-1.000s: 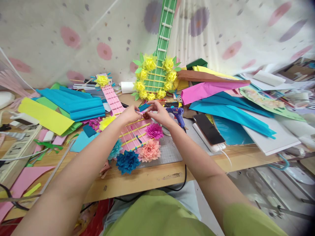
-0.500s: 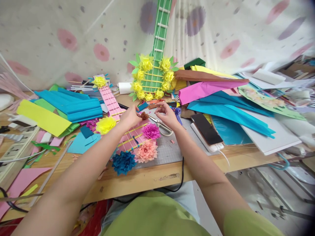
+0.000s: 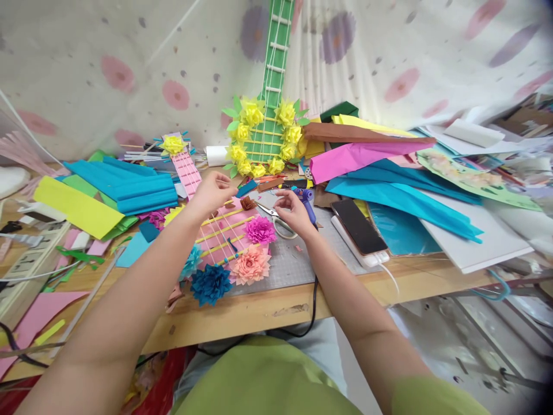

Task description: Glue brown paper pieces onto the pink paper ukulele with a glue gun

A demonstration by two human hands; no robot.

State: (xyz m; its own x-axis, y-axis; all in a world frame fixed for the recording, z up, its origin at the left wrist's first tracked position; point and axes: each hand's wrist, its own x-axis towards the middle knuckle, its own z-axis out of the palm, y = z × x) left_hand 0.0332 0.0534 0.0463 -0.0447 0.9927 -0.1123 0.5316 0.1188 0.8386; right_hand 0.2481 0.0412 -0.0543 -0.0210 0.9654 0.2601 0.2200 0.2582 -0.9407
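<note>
My left hand (image 3: pixel 211 193) hovers over the pink paper guitar (image 3: pixel 216 227), its fingers loosely spread and holding nothing. A small brown paper flower (image 3: pixel 247 203) lies on the guitar's upper edge, just right of that hand. My right hand (image 3: pixel 292 212) hangs above the scissors (image 3: pixel 279 222) with its fingers bent and apart, and nothing shows in them. The blue glue gun (image 3: pixel 308 200) lies just beyond it. Magenta (image 3: pixel 260 229), peach (image 3: pixel 250 265), dark blue (image 3: pixel 210 284) and yellow (image 3: pixel 173 214) paper flowers sit around the guitar body.
A green paper guitar (image 3: pixel 268 115) ringed with yellow flowers leans on the dotted wall. Folded crepe sheets, blue (image 3: pixel 129 184), yellow (image 3: pixel 75 204) and pink (image 3: pixel 358 158), pile up on both sides. A phone (image 3: pixel 358 227) lies at right. A cable (image 3: pixel 313 311) drops over the table edge (image 3: pixel 259 311).
My left hand let go of the brown flower, which now lies on the pink guitar, and drew back to the left. My right hand dropped toward the scissors. The view shifted slightly.
</note>
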